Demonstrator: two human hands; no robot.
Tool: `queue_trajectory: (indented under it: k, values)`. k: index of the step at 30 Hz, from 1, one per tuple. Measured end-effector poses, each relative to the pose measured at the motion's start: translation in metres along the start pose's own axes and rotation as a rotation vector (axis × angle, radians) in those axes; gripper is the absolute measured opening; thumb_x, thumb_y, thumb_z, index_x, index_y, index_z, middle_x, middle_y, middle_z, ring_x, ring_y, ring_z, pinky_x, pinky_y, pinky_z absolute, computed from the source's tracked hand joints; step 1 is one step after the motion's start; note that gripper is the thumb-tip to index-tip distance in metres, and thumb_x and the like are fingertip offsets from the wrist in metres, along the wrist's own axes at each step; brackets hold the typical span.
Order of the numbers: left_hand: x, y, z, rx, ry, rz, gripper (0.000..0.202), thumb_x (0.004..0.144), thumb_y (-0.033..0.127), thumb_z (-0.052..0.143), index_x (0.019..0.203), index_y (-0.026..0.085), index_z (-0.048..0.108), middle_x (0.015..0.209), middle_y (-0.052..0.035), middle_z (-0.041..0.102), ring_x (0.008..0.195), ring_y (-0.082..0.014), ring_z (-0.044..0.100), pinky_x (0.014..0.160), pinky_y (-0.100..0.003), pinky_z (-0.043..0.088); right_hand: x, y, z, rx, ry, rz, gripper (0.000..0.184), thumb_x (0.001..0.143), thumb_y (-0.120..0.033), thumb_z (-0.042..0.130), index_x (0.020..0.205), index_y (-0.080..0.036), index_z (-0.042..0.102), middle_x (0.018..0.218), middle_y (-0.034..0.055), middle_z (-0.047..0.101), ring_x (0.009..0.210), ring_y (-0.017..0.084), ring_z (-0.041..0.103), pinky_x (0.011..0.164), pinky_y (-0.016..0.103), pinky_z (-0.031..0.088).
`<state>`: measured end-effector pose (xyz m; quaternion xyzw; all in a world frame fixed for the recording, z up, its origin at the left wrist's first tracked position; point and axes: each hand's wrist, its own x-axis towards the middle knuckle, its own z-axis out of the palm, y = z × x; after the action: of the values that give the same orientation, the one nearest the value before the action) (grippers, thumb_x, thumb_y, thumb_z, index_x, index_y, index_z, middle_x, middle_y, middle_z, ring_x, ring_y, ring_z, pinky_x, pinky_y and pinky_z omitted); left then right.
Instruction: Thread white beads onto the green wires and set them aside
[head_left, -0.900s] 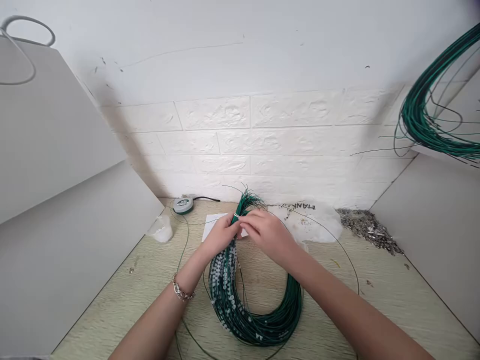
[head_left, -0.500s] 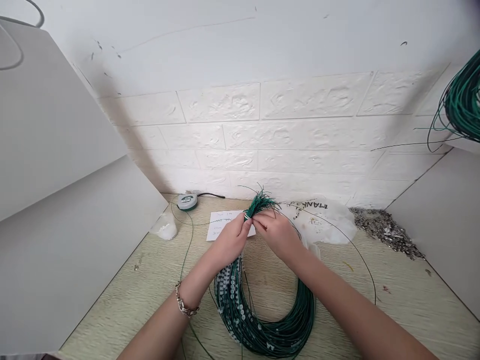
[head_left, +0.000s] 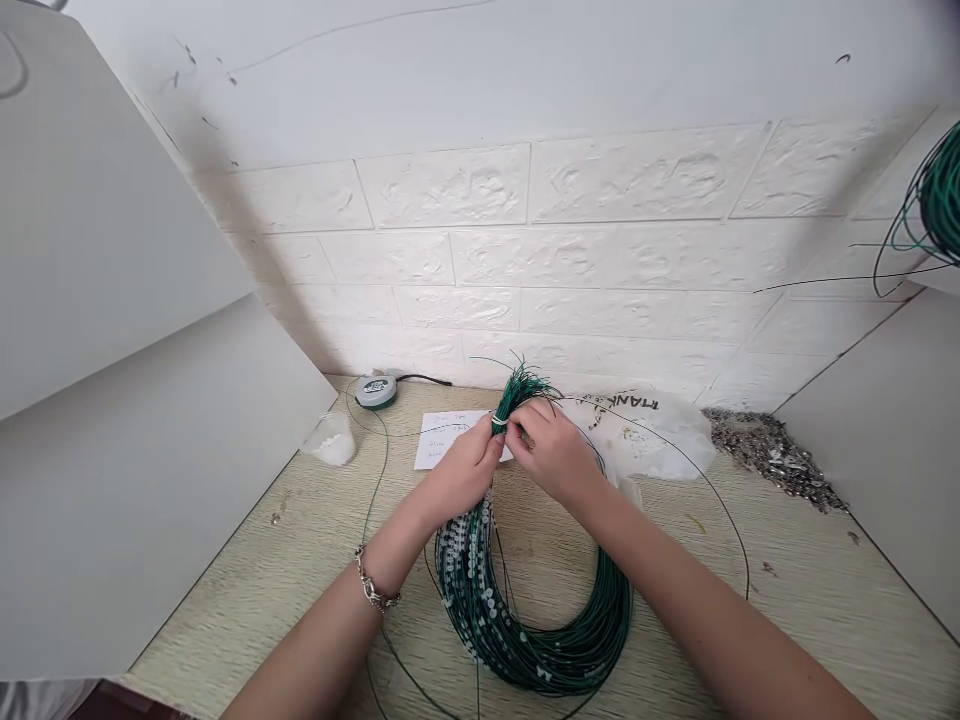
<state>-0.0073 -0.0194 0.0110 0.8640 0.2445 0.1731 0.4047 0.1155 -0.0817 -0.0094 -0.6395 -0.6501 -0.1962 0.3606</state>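
A large coil of thin dark-green wires (head_left: 555, 665), with small clear and white pieces strung along its left side, lies on the table. Its loose cut ends (head_left: 525, 388) fan out at the top. Around the bundle just below those ends runs a narrow white tie (head_left: 499, 421). My left hand (head_left: 472, 463) is closed around the bundle under the tie. From the right, my right hand (head_left: 551, 445) pinches at the tie with thumb and fingers together; the bit between its fingertips is mostly hidden.
Behind the hands lies a paper with handwriting (head_left: 431, 445). A tape measure (head_left: 376, 391) and a small clear cup of white material (head_left: 332, 440) sit left. Rightward are a marked plastic bag (head_left: 660, 445) and a pile of small metal pieces (head_left: 780, 460). Another green wire coil (head_left: 941, 195) hangs upper right.
The view has shifted slightly. My right hand's fingertips have come a little away from the bundle on the right, and more of the white tie shows. My left hand keeps its grip.
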Motion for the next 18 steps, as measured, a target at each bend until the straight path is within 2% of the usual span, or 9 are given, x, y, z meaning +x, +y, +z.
queue_trajectory:
  k: [5, 12, 16, 18]
  values:
    - [0.000, 0.000, -0.002, 0.033, 0.016, 0.008, 0.024, 0.087, 0.032, 0.024, 0.080, 0.017, 0.042, 0.077, -0.0015, 0.052, 0.069, -0.0135, 0.045, 0.062, -0.026, 0.034, 0.009, 0.001, -0.006, -0.060, 0.051, 0.022, 0.017, 0.078, -0.013, 0.039, 0.064, -0.018, 0.046, 0.063, 0.0032, 0.047, 0.064, 0.015, 0.044, 0.063, 0.025, 0.038]
    - [-0.001, -0.001, 0.002, 0.090, 0.039, 0.030, 0.022, 0.087, 0.030, 0.025, 0.083, 0.017, 0.043, 0.078, -0.0025, 0.053, 0.072, -0.0147, 0.048, 0.065, -0.026, 0.035, 0.010, 0.004, -0.005, -0.101, 0.100, 0.060, 0.015, 0.076, -0.012, 0.040, 0.063, -0.018, 0.045, 0.063, 0.0042, 0.049, 0.065, 0.016, 0.045, 0.064, 0.026, 0.037]
    - [-0.001, -0.009, 0.007, 0.170, 0.032, 0.024, 0.020, 0.087, 0.027, 0.024, 0.086, 0.018, 0.041, 0.080, -0.0038, 0.053, 0.072, -0.0151, 0.049, 0.065, -0.027, 0.037, 0.002, -0.002, -0.015, -0.119, -0.104, 0.124, 0.015, 0.078, -0.016, 0.044, 0.065, -0.016, 0.050, 0.065, 0.0040, 0.052, 0.062, 0.015, 0.047, 0.058, 0.025, 0.035]
    - [-0.002, -0.012, 0.009, 0.250, 0.007, 0.020, 0.020, 0.087, 0.027, 0.023, 0.086, 0.017, 0.041, 0.080, -0.0046, 0.053, 0.070, -0.0154, 0.049, 0.062, -0.028, 0.037, -0.002, -0.009, -0.030, -0.090, -0.216, 0.080, 0.019, 0.081, -0.022, 0.045, 0.064, -0.016, 0.052, 0.060, 0.0014, 0.051, 0.056, 0.012, 0.046, 0.052, 0.024, 0.032]
